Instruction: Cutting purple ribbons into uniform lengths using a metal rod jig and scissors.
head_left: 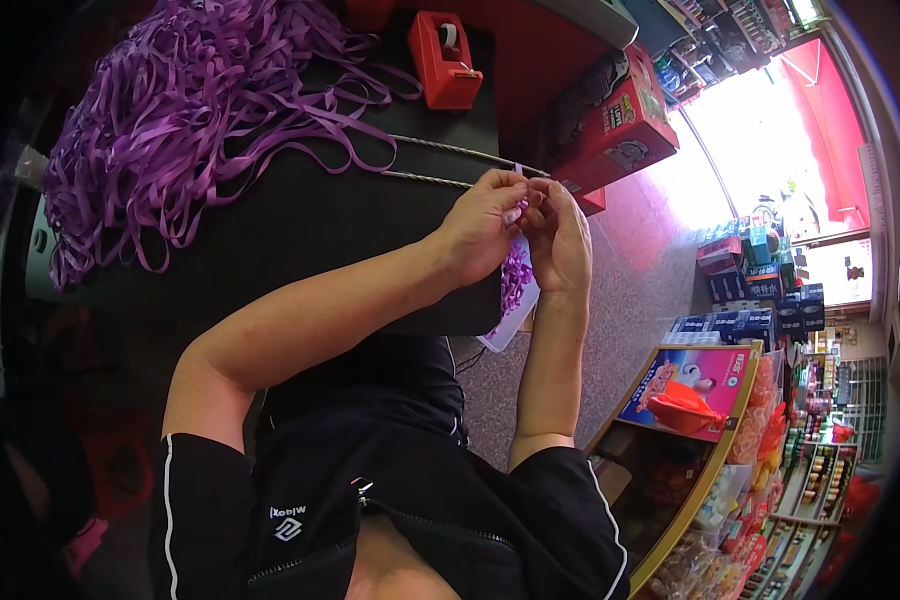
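Note:
A large tangled heap of purple ribbon [210,120] lies on the black table [370,250]. Two thin twisted metal rods [440,148] stick out from beside the heap over the table's right edge, with a bit of pale ribbon near the end of one. At that end my left hand [478,230] and my right hand [560,245] meet, fingertips pinched together. A scrap of purple ribbon shows between them; the exact grip is partly hidden by the fingers. Below the hands is a white container [515,325] with short purple ribbon pieces [515,275].
A red tape dispenser [450,75] stands at the table's far right. Beyond it is a red carton [620,120]. To the right are a glass-fronted counter [660,480] with bagged goods, stacked boxes [745,285] and a bright doorway. Speckled floor [635,260] lies between.

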Motion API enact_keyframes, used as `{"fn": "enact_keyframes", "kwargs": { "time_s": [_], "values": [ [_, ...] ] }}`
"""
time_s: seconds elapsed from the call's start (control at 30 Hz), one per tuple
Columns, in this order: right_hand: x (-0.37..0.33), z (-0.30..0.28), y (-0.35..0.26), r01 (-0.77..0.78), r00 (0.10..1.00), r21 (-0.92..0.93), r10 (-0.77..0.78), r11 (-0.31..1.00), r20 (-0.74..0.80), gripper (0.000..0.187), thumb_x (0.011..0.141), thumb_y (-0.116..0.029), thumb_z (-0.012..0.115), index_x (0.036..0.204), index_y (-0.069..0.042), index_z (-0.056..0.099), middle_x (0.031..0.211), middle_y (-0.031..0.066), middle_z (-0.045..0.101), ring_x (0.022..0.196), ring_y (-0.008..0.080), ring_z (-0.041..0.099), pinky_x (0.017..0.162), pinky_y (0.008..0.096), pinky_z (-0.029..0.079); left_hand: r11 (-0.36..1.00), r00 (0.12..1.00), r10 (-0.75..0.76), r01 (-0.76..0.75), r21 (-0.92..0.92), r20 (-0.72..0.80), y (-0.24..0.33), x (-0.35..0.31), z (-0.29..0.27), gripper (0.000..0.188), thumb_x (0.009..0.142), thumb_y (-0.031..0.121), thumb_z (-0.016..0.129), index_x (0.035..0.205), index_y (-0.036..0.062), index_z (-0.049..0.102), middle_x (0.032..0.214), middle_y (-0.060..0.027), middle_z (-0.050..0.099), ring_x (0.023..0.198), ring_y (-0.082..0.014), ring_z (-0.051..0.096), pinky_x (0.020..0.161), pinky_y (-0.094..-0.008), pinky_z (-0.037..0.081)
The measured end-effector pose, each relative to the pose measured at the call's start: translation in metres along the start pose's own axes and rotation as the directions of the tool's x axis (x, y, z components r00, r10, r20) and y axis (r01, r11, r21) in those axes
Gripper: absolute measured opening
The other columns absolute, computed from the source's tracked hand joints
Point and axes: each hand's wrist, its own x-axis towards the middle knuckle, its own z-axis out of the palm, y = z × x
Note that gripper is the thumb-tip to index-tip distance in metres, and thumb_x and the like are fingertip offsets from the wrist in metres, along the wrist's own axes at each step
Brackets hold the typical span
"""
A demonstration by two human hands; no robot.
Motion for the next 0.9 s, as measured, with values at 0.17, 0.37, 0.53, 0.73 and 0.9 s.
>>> {"fn": "enact_keyframes", "kwargs": {
  "time_s": [0.17,0.37,0.53,0.73,0.9],
  "values": [
    [-0.012,0.014,0.006,0.203,0.979,-0.109,-0.198,0.973,0.052,0.022,0.094,-0.014,0.056,0.107,0.001,0.064,0.09,0.0031,0.063,0.081,0.0065,0.057,0.07,0.0215,0.047,1.0,1.0,0.005,-0.005,0.015,-0.01,-0.002,0.003,-0.007,0.003,0.095,0.009,0.051,0.096,0.0065,0.049,0.094,-0.0052,0.055,0.089,-0.0122,0.054,0.082,-0.029,0.045],
    [-0.014,0.001,0.011,0.364,0.919,-0.712,-0.357,0.6,0.168,0.021,0.092,-0.012,0.058,0.106,0.001,0.065,0.094,0.0064,0.064,0.082,0.0118,0.058,0.074,0.0253,0.046,0.998,0.997,0.002,0.003,0.064,-0.076,-0.003,0.003,-0.005,0.004,0.093,0.008,0.052,0.097,0.0082,0.05,0.096,-0.0056,0.055,0.091,-0.0161,0.053,0.083,-0.0311,0.043],
    [0.002,-0.019,-0.021,0.427,0.86,-0.825,-0.448,0.37,0.244,0.017,0.089,-0.008,0.057,0.099,0.002,0.068,0.1,0.0095,0.064,0.085,0.0164,0.059,0.078,0.0271,0.046,0.987,0.989,-0.075,0.092,0.133,-0.13,-0.004,0.003,-0.004,0.009,0.089,0.013,0.058,0.096,0.0138,0.053,0.105,-0.0036,0.053,0.112,-0.0199,0.043,0.099,-0.037,0.029],
    [0.038,0.001,-0.065,0.462,0.822,-0.614,-0.049,0.64,0.568,0.037,0.097,-0.024,0.042,0.096,0.004,0.066,0.107,0.0104,0.063,0.106,0.0192,0.055,0.092,0.0297,0.041,0.99,0.996,-0.071,0.077,0.116,-0.057,0.0,0.001,-0.006,0.009,0.088,0.015,0.061,0.094,0.0149,0.055,0.109,-0.0016,0.051,0.117,-0.0205,0.036,0.104,-0.038,0.02],
    [0.046,0.001,-0.087,0.3,0.788,-0.737,0.278,0.606,0.55,0.026,0.091,-0.022,0.058,0.095,0.002,0.065,0.095,0.0044,0.064,0.093,0.012,0.058,0.084,0.0257,0.045,0.988,0.995,-0.09,0.096,0.12,-0.053,-0.003,0.002,-0.004,0.009,0.087,0.015,0.061,0.093,0.0143,0.055,0.109,-0.0021,0.051,0.118,-0.0204,0.036,0.105,-0.0379,0.019]
  ]
}}
